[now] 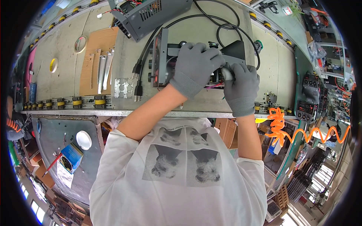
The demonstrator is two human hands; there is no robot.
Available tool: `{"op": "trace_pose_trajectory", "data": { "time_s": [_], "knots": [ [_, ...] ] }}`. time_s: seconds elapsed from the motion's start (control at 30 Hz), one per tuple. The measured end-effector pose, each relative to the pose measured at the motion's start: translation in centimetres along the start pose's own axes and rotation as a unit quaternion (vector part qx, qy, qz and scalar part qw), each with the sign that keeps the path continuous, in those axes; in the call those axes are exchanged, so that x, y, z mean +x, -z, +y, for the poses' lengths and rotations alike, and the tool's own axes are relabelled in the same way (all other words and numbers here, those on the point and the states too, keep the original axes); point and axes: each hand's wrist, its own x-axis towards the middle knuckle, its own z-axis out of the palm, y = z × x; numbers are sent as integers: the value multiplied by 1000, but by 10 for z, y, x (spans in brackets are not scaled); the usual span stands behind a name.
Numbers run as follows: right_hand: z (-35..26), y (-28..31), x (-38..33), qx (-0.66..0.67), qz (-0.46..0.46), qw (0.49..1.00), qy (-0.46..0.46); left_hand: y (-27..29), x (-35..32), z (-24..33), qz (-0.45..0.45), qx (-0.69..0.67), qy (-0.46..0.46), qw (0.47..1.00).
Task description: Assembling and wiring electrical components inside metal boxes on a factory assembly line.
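Observation:
A dark grey metal device housing (161, 56) with its inside exposed lies on the workbench in front of me. Over its middle is my left hand (194, 69) in a grey knit glove, its fingers bent toward the right hand. My right hand (241, 84), gloved alike, is closed at the housing's right part, thumb and fingers pinched together. The fingertips of both hands meet close together above the inner parts; whatever they grip is hidden. Behind the right hand rises a black sloped plate (234, 51). Some purple wire (215, 86) shows below the hands.
Black power cords (230, 26) loop behind the device, with plugs (138, 92) at its left. Farther back stands a grey slotted casing (151, 19). Metal strips (102, 69) lie on cardboard (86, 75) at left, near a yellow tape roll (54, 65). An orange coiled hose (277, 126) hangs at right.

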Motion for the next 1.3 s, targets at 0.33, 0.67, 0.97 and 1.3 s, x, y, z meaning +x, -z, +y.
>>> {"op": "trace_pose_trajectory", "data": {
  "time_s": [0.33, 0.67, 0.97, 1.3],
  "knots": [
    [-2, -6, -3, -51, 12, 999, 2, -2, 2, 4, -23, 14, 32, 999],
    [2, -5, -7, 19, 39, 999, 4, 2, -3, -1, -14, 18, -17, 1000],
    [1, 4, -3, 77, 61, 995, 5, -1, -5, -3, -15, 28, -32, 999],
    [1, -5, -3, 75, 60, 995, -20, 10, 1, 11, -25, 68, 7, 997]
  ]
}}
